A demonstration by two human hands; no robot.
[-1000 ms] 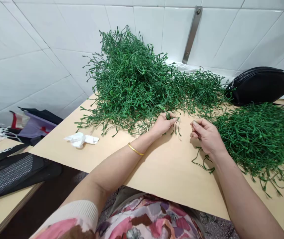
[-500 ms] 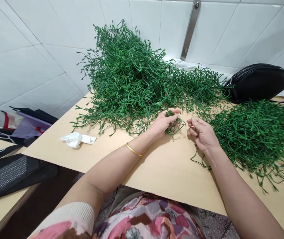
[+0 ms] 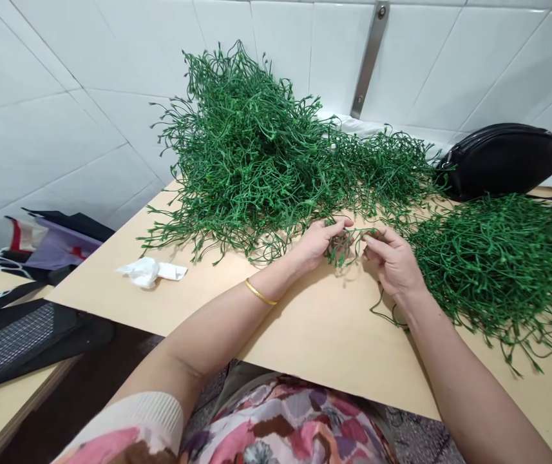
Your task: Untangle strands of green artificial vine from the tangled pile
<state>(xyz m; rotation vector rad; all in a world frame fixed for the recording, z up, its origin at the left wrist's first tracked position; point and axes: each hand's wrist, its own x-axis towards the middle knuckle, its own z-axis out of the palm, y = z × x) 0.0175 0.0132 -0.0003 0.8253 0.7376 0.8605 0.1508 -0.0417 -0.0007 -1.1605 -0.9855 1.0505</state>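
Observation:
My left hand point(image 3: 321, 243) is closed round a few thin green stems point(image 3: 341, 247) near the middle of the table. Just to its right, my right hand point(image 3: 391, 258) pinches the end of a green stem that stretches across from the left hand. A tall heap of green stems point(image 3: 251, 142) with small buds stands behind the left hand. Another heap of stems point(image 3: 498, 258) lies right of my right hand. A few loose stems lie beside my right wrist.
On the pale table point(image 3: 304, 335), a crumpled white tissue point(image 3: 147, 272) lies at the left. A black bag point(image 3: 507, 158) sits at the back right by the tiled wall. Dark and purple bags point(image 3: 60, 241) are beyond the table's left edge.
My right hand has taken hold of a stem, which now spans both hands. Half a second earlier its fingertips were apart from the stems in my left hand.

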